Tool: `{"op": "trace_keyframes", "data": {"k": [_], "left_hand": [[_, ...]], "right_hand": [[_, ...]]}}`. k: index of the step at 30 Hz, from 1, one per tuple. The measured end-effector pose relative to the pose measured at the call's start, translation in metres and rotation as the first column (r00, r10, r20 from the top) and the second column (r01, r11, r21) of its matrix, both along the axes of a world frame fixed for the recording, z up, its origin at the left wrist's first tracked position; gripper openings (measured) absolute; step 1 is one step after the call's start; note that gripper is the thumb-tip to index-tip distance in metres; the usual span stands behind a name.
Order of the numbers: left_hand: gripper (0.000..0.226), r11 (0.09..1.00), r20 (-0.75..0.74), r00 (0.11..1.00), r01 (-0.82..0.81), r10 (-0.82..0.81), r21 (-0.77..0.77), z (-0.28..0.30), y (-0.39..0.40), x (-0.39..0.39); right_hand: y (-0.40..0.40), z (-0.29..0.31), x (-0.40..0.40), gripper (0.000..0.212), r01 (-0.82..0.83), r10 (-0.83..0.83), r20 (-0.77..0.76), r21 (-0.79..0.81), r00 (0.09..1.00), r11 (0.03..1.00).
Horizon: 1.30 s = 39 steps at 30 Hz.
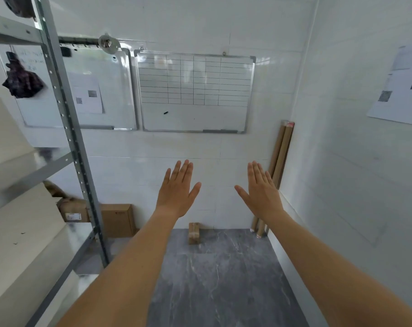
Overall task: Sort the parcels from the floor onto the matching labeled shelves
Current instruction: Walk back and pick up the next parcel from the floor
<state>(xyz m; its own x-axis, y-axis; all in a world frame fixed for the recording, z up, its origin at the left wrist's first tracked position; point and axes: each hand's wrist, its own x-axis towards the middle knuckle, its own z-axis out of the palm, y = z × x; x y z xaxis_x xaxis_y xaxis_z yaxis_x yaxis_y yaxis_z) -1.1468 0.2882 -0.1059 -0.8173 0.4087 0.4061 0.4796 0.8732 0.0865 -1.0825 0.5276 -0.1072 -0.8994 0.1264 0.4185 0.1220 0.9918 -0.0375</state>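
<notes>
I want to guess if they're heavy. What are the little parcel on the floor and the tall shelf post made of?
The small parcel looks like brown cardboard, matte, wrapped in shiny clear tape. The shelf post looks like grey metal, likely steel: smooth, slightly glossy, with a row of punched holes.

You face a far wall (200, 24) of white tiles with two whiteboards: a gridded one (195, 90) centre, a plain one (101, 90) to its left. Grey marbled floor (219, 274) lies below. Cardboard tubes (279, 175) lean in the far right corner, and paper (401, 86) hangs on the right wall
</notes>
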Motion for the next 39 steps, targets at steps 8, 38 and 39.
{"op": "trace_keyframes", "data": {"k": [8, 38, 39], "left_hand": [[0.068, 1.0, 0.038, 0.999, -0.021, 0.021, -0.002, -0.013, 0.019, -0.068], [0.066, 0.997, 0.057, 0.996, -0.059, 0.061, -0.039, -0.033, 0.091, -0.394], [0.066, 0.997, 0.062, 0.996, -0.061, 0.063, -0.038, -0.034, 0.088, -0.406]], "right_hand": [[0.005, -0.014, -0.082, 0.081, -0.038, 0.038, 0.037, 0.003, 0.999, 0.999], [0.075, -0.044, -0.425, 0.079, -0.111, 0.115, 0.137, -0.037, 0.984, 0.993], [0.073, -0.044, -0.435, 0.079, -0.107, 0.112, 0.136, -0.047, 0.984, 0.993]]}}
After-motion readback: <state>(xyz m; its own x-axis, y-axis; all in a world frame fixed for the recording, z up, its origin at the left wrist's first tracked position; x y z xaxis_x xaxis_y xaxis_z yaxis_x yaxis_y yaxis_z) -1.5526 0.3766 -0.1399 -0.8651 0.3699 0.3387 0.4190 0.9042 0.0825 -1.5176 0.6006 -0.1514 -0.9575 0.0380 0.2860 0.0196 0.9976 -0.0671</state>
